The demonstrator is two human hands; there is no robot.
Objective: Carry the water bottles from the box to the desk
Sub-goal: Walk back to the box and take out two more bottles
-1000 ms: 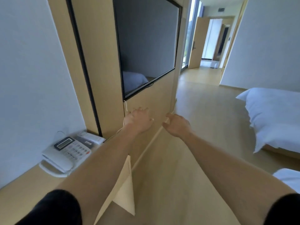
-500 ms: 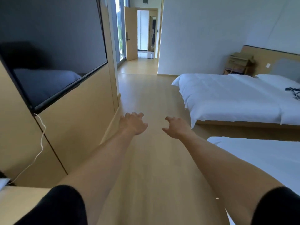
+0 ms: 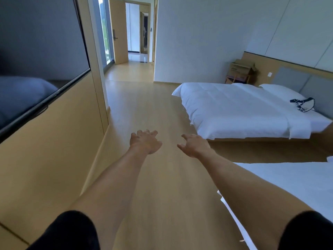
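Note:
Both arms reach forward over the wooden floor. My left hand (image 3: 145, 141) is open with spread fingers and holds nothing. My right hand (image 3: 194, 145) is also open, fingers relaxed, and holds nothing. A cardboard box (image 3: 242, 68) sits on a small bedside stand in the far right corner, beyond the far bed. No water bottles are visible, and the desk is out of view.
A wall-mounted TV (image 3: 36, 69) on a wood panel runs along the left. A white bed (image 3: 243, 109) stands at right with a dark bag (image 3: 303, 104) on it; a second bed (image 3: 292, 181) lies nearer. The floor aisle leads to an open doorway (image 3: 137, 33).
The view has swung right, away from the desk with the telephone, toward the beds and the corner box. Both hands stay open and empty out in front.

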